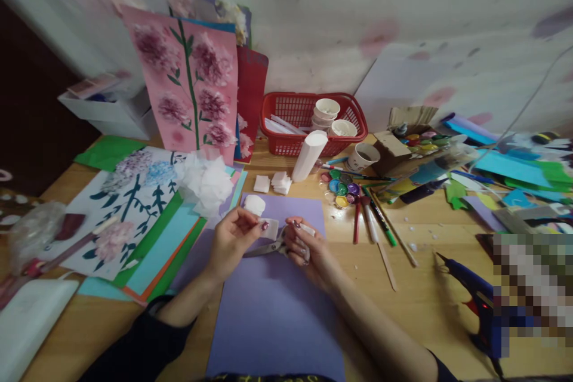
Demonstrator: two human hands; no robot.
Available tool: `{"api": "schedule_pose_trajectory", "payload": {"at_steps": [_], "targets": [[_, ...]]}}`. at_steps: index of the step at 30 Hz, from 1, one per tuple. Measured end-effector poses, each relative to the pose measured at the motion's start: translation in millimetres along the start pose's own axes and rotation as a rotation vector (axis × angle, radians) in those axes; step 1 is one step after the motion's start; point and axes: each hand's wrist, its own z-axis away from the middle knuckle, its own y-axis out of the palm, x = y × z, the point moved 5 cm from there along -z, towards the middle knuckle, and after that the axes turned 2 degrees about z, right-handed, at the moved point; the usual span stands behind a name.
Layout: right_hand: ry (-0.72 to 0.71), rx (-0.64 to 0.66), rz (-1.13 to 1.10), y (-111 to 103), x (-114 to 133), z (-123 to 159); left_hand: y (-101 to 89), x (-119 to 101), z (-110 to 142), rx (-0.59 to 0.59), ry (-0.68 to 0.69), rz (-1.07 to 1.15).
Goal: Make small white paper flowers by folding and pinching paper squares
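Note:
My left hand (233, 239) pinches a small white folded paper square (269, 229) between thumb and fingers. In my right hand (311, 245) is a pair of scissors (268, 248), its blades pointing left beneath the square. Some white paper also shows by the right fingers, and I cannot tell if it is held. Both hands are above a purple sheet (273, 310). A round white paper piece (254, 205) lies on the sheet's far end. Just beyond are two small stacks of white squares (262, 184) and an upright white paper roll (310, 155).
A red basket (286, 146) with paper cups stands behind. Paints (342, 188), brushes and pens lie right of the sheet. A blue glue gun (481, 298) with a lit red light stands at the right. Coloured papers (161, 262) and crumpled white tissue (203, 182) are left.

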Motion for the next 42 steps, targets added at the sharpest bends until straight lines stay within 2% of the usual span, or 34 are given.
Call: {"api": "schedule_pose_trajectory", "payload": {"at_steps": [7, 11, 16, 19, 24, 34, 42], "targets": [[-0.028, 0.036, 0.23, 4, -2, 8, 5.0, 4, -1, 0.06, -0.106, 0.055], [-0.089, 0.028, 0.403, 3, -3, 9, 11.3, 3, 3, 0.158, -0.195, 0.055], [-0.054, 0.09, 0.452, 3, -5, 10, 18.7, 0, 9, 0.281, -0.282, 0.017], [-0.071, 0.106, 0.532, 3, -2, 11, 21.0, 0, 11, 0.33, -0.287, -0.032], [-0.15, 0.106, 0.701, 10, 5, 14, 21.3, 2, 13, 0.338, -0.259, -0.108], [-0.12, 0.121, 0.641, 7, 5, 14, 19.0, -1, 9, 0.293, -0.255, -0.07], [-0.105, 0.088, 0.636, 8, 4, 14, 17.5, 3, 9, 0.306, -0.221, -0.085]]}}
